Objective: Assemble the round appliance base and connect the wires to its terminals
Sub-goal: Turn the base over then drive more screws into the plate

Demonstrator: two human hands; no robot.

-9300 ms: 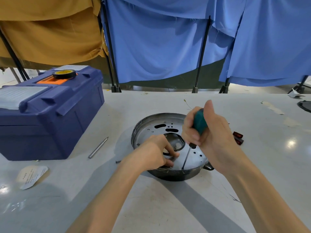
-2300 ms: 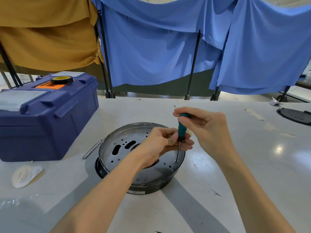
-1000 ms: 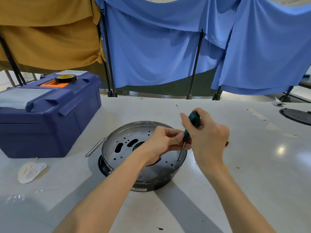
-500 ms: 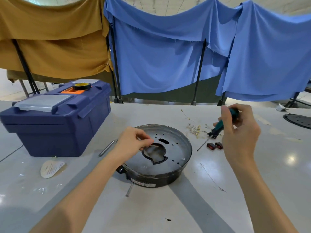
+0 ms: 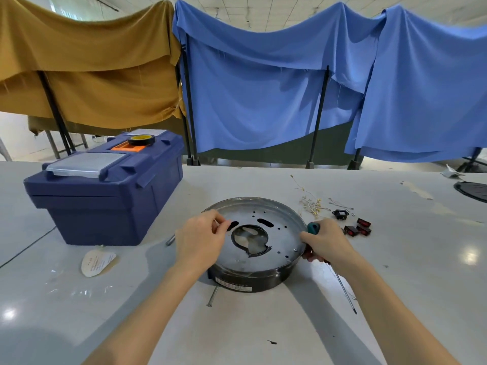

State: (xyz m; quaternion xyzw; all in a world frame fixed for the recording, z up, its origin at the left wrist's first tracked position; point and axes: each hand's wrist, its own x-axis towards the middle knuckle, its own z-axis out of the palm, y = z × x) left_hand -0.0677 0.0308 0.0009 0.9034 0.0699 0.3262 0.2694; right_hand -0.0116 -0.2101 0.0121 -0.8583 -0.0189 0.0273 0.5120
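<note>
Toolbox [image 5: 105, 201] on the left; your left hand [image 5: 199, 238] pinches a tiny pale bit [image 5: 215, 222] over the round base [image 5: 279, 233] mid-table. Your right hand [image 5: 326, 245] grips the screwdriver [image 5: 313, 227] at its right rim, wires [image 5: 311, 204] and red switches [image 5: 358, 229] just beyond.

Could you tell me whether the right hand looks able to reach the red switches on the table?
Probably yes: the red switches lie just beyond the right hand with nothing between, though it holds a screwdriver.
</note>
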